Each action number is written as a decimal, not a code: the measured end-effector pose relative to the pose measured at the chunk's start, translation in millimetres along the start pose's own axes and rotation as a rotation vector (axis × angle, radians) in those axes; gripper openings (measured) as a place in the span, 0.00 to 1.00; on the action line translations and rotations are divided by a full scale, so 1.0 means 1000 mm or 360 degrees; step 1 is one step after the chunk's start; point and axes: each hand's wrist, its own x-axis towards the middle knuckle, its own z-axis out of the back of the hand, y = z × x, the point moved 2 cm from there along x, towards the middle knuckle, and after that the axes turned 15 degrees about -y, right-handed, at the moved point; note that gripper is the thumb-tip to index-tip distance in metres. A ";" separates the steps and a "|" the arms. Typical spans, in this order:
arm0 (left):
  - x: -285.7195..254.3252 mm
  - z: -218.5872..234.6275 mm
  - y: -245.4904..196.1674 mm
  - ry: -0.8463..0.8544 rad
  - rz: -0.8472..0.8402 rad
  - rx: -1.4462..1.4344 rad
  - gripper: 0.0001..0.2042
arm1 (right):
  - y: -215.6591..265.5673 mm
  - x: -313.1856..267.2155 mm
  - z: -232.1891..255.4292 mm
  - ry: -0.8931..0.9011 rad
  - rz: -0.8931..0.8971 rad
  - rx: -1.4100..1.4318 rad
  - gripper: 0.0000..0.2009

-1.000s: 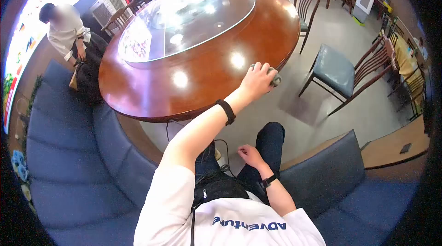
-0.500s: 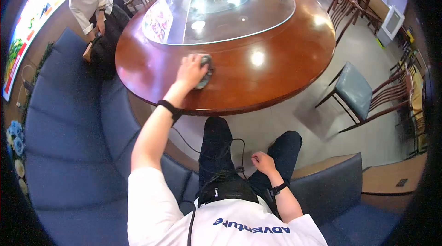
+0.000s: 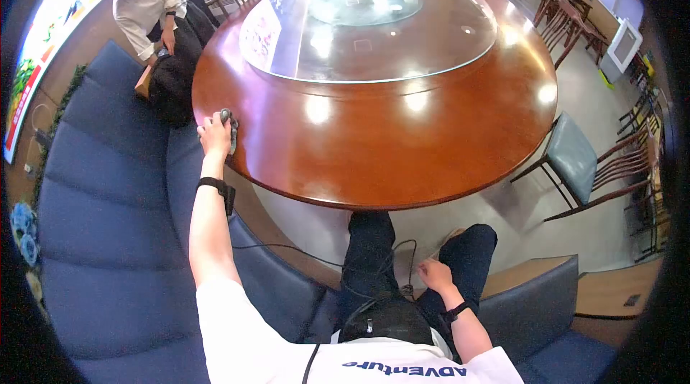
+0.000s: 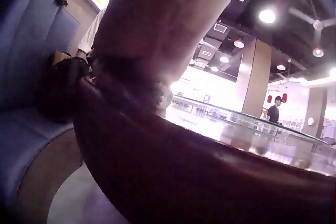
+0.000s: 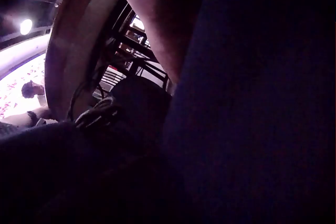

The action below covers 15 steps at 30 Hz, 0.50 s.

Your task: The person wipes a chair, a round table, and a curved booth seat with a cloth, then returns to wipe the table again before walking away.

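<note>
At the left edge of the round wooden table [image 3: 345, 147], my left hand [image 3: 215, 134] grips a dark grey crumpled cloth-like item [image 3: 232, 130], fingers curled over it. In the left wrist view the left hand [image 4: 142, 29] is a dark shape above the tabletop [image 4: 184, 166], and a greyish bit of the item [image 4: 161, 96] shows beside it. My right hand [image 3: 435, 275] rests by my right thigh with its fingers loosely bent, holding nothing visible. The right wrist view is mostly dark, with part of the right hand [image 5: 157, 19] at the top.
A round glass turntable [image 3: 374, 39] stands on the table. A person [image 3: 147, 6] in a white shirt leans over a dark bag at the far left. A blue sofa [image 3: 108, 190] curves along the left, a chair [image 3: 571, 150] stands right, and a black cable [image 3: 287, 246] crosses my lap.
My left hand has swept with the item from the table's right edge across to its left edge. The view has shifted too, and the right hand stays near my thigh.
</note>
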 end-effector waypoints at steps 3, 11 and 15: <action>0.019 -0.021 0.007 -0.0080 -0.0088 -0.0041 0.18 | -0.004 0.005 -0.016 0.0206 -0.0129 -0.0088 0.13; 0.093 -0.088 0.024 -0.0041 -0.0225 -0.0098 0.20 | -0.030 0.005 -0.042 0.0207 -0.0225 -0.0114 0.12; 0.142 -0.129 0.030 0.0060 -0.0247 -0.0062 0.22 | -0.040 0.016 -0.060 0.0373 -0.0501 -0.0065 0.13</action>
